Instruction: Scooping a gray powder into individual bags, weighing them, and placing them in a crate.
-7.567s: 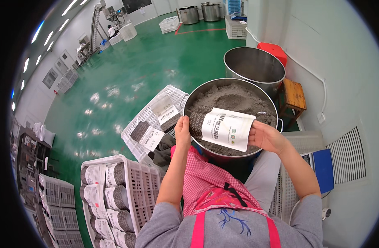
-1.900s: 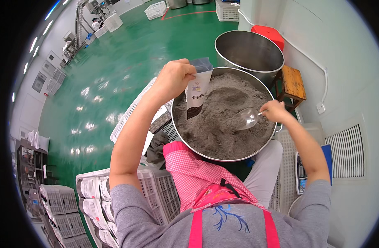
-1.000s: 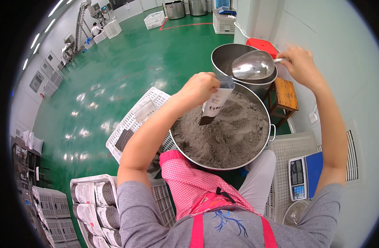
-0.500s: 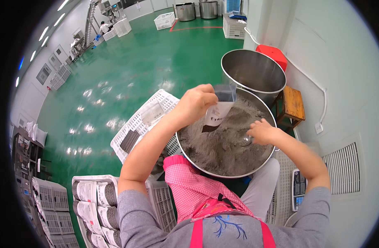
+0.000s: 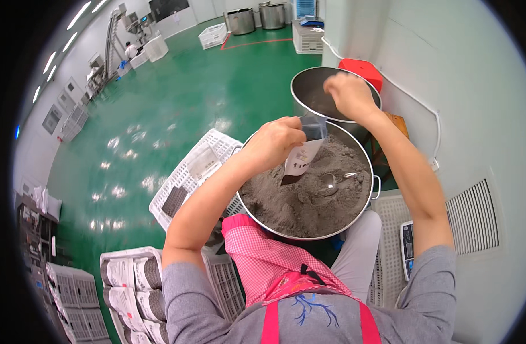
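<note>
Glossy green floor (image 5: 177, 86) fills the upper left of the frame. Right of centre stands a wide round steel pot (image 5: 350, 139) of grey-brown powder (image 5: 286, 209); above it in the frame is a second round steel pot (image 5: 309, 89). Mid-frame, my left hand (image 5: 276, 140) pinches the top of a white pouch with a dark lower end (image 5: 303, 157), tilted over the powder. My right hand (image 5: 350, 96) is above the second pot, fingers curled and blurred; I cannot tell whether it holds anything. Right of the pouch, a silvery scoop (image 5: 329, 182) lies in the powder.
</note>
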Motion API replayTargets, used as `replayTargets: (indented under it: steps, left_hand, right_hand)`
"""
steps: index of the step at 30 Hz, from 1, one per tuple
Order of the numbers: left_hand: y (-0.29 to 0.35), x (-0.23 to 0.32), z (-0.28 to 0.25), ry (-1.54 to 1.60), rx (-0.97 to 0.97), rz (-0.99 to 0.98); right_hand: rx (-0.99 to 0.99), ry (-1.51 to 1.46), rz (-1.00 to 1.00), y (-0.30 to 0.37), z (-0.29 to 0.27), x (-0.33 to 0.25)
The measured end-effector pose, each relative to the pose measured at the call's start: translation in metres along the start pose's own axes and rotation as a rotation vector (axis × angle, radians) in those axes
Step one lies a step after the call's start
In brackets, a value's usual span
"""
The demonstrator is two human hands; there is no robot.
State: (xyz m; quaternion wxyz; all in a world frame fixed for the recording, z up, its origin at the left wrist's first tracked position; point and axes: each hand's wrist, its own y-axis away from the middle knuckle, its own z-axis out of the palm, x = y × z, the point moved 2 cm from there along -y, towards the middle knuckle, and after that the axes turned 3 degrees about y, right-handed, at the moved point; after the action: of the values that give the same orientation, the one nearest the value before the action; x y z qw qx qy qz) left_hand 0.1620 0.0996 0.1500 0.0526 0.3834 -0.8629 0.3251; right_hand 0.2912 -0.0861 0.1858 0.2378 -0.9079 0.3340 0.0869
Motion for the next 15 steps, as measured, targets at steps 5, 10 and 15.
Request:
replayTargets:
  steps: [5, 10, 15]
  left_hand:
    - [-0.014, 0.022, 0.002, 0.032, -0.056, 0.020]
    - [-0.059, 0.063, 0.014, 0.019, -0.084, 0.062]
    - [-0.136, 0.141, 0.081, 0.082, -0.219, 0.257]
  right_hand:
    - [-0.252, -0.683, -0.012, 0.045, -0.041, -0.013]
    - [0.141, -0.714, 0.335, 0.139, -0.065, 0.087]
    - [0.159, -0.433, 0.539, 0.319, -0.120, 0.120]
